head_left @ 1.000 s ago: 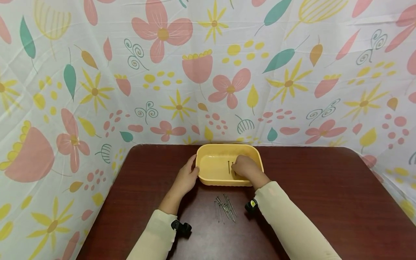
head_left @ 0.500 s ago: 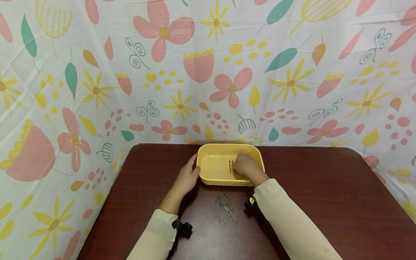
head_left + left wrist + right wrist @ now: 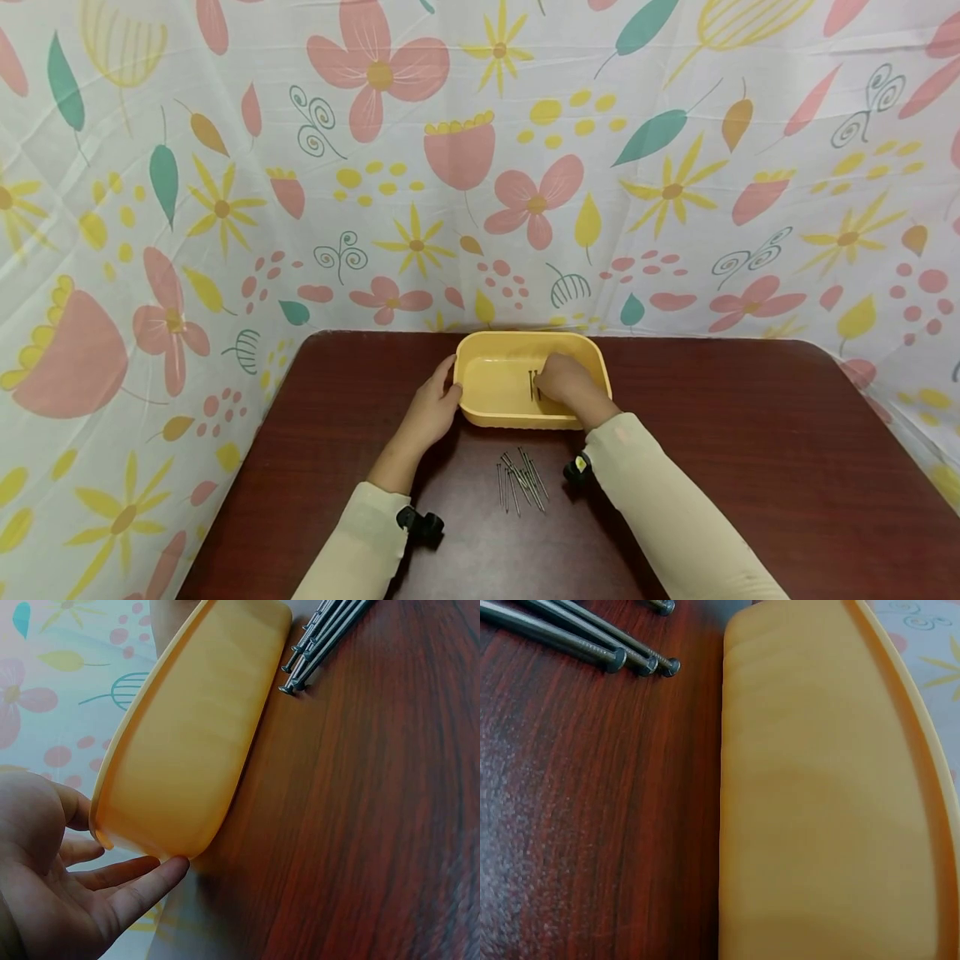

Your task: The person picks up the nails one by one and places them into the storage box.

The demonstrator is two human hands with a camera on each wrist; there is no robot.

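A yellow tray [image 3: 517, 422] sits upright at the back edge of the dark reddish-brown table [image 3: 720, 467], a little nearer the back left corner than the back right one. The person's left hand [image 3: 431, 408] grasps the tray's left end, thumb at the rim and the other fingers laid along the outside of the end wall. The right hand [image 3: 566, 383] reaches down inside the tray toward its right end, fingers bent and pinching a nail [image 3: 537, 387] at the tips. Just beside it on the tray floor lies a second nail [image 3: 531, 386], roughly parallel and pointing toward the near wall. On the table, in front of the tray's near wall and apart from it, a loose pile of nails [image 3: 521, 481] lies with some crossing, heads mostly toward the back edge. Both arms wear pale sleeves [image 3: 667, 508], with a small black device [image 3: 420, 527] at each cuff. A white flowered cloth [image 3: 360, 217] hangs behind the back edge and alongside the left edge.
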